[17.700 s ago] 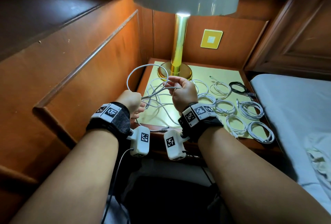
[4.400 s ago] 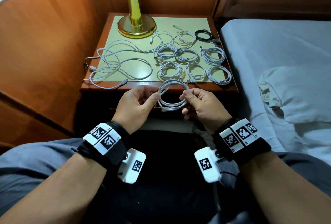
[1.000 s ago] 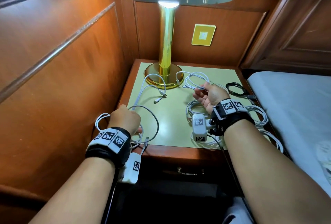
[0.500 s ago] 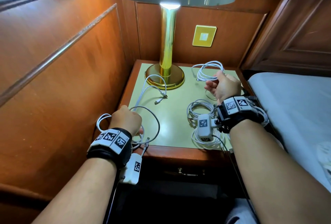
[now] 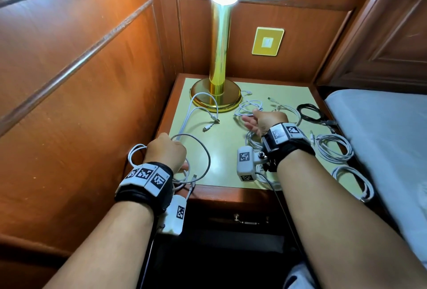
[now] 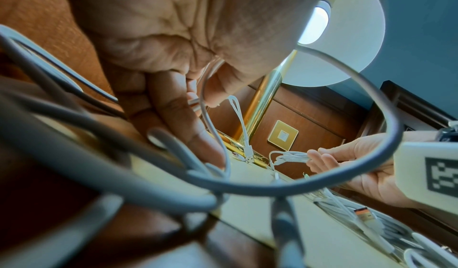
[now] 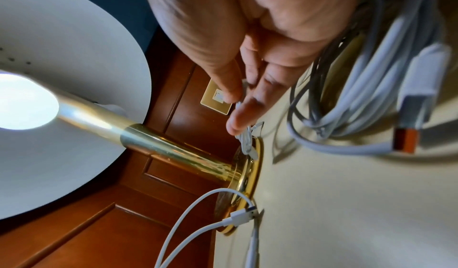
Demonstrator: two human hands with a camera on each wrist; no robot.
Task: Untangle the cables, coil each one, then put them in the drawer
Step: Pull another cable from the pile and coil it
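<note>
My left hand (image 5: 165, 152) is at the nightstand's front left corner, fingers curled round a loose white cable (image 5: 205, 150). In the left wrist view that cable (image 6: 394, 125) loops wide in front of the curled fingers (image 6: 173, 103). Its strands run back to the lamp base. My right hand (image 5: 261, 119) reaches over the table, thumb and fingers pinching a small coiled white cable (image 5: 250, 104) low beside the lamp base. The right wrist view shows the coil (image 7: 247, 141) hanging from that pinch. The drawer (image 5: 231, 221) below the tabletop is closed.
A brass lamp (image 5: 216, 96) stands at the back of the nightstand (image 5: 226, 143). Several coiled white cables (image 5: 335, 147) and a black one (image 5: 309, 113) lie on its right side. A bed (image 5: 381, 138) borders the right; wood panelling closes the left.
My right hand has brought the small coil down from the air to just above the table beside the lamp base. The left hand has kept its grip in place.
</note>
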